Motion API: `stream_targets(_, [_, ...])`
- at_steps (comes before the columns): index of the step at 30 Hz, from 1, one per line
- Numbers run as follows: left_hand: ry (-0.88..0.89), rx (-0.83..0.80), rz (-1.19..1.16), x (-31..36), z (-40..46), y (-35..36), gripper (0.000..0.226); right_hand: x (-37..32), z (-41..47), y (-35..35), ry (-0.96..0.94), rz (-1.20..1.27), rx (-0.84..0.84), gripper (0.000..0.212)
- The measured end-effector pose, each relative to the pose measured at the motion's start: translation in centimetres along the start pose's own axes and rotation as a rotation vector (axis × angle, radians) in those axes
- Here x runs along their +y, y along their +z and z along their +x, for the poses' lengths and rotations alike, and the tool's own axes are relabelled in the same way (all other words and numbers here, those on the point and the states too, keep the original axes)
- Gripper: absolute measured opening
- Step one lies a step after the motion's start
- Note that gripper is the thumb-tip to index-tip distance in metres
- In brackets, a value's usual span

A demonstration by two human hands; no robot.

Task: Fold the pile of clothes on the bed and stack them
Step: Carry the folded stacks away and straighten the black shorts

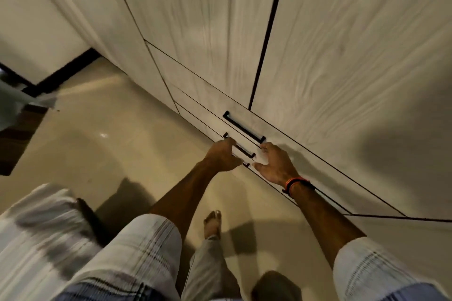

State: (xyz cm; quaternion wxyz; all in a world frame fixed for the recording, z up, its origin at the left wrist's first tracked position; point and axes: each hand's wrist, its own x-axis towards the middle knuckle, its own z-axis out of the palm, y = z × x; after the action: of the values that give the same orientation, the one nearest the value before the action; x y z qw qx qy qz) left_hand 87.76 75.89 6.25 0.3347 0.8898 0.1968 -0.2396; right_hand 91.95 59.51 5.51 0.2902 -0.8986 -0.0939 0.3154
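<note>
Only the head view here. Both hands are seen mid-frame at the wardrobe drawers (281,154). The left hand (223,156) is curled round a black handle (241,149); the right hand (275,164) is held beside it, fingers spread apart. Blurry light cloth (36,234), maybe clothes, sits lower left, well apart from the fingers.

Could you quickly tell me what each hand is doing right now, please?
Left hand: grips the drawer handle.
Right hand: open, holding nothing.
</note>
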Motion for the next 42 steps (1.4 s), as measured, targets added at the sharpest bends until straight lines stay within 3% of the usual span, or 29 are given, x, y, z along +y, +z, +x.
stream_targets(10, [0.226, -0.104, 0.536, -0.6, 10.5, -1.2, 0.086, -1.0, 8.7, 3.3, 0.057, -0.191, -0.020, 0.081])
stream_targets(15, [0.309, -0.176, 0.674, -1.3, 12.7, -0.2, 0.093, -0.2, 11.1, 5.0, 0.070, -0.233, -0.044, 0.085])
stream_targets(23, [0.356, -0.185, 0.698, -2.1, 14.4, 0.5, 0.097, 0.6, 13.7, 6.8, 0.097, -0.254, -0.004, 0.100])
stream_targets(42, [0.257, -0.235, 0.774, -5.7, 9.8, 1.4, 0.090, -1.7, 6.8, 11.1, 0.095, -0.196, -0.078, 0.088])
